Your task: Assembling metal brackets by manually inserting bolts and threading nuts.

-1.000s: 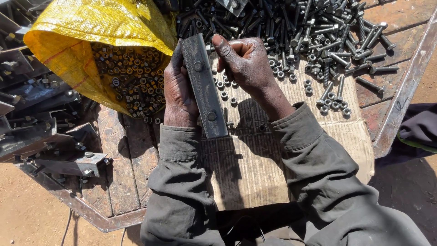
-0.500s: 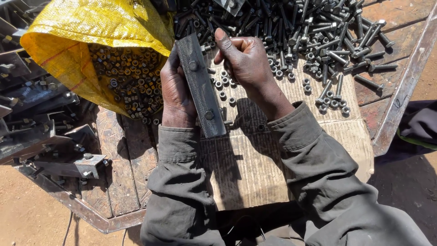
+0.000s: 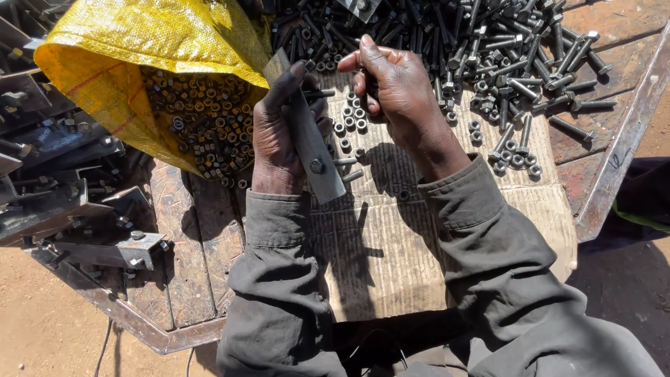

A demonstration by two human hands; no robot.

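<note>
Head view: yellow sack (image 3: 150, 42) beside bolt pile (image 3: 481, 42).

Yellow sack (image 3: 139, 42) sits open at left, full of nuts (image 3: 202, 119); bolts (image 3: 488, 42) heap up top; cardboard sheet (image 3: 419, 258) covers the table (image 3: 614, 174).

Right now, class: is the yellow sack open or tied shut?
Open. The yellow sack gapes at its mouth, showing a heap of nuts inside.

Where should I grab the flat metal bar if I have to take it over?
Grip the metal bar at its free lower end, coming from below. The left hand wraps its upper length and a bolt head sits near the bottom; pinch the flat faces just around that, clear of the right hand.
</note>
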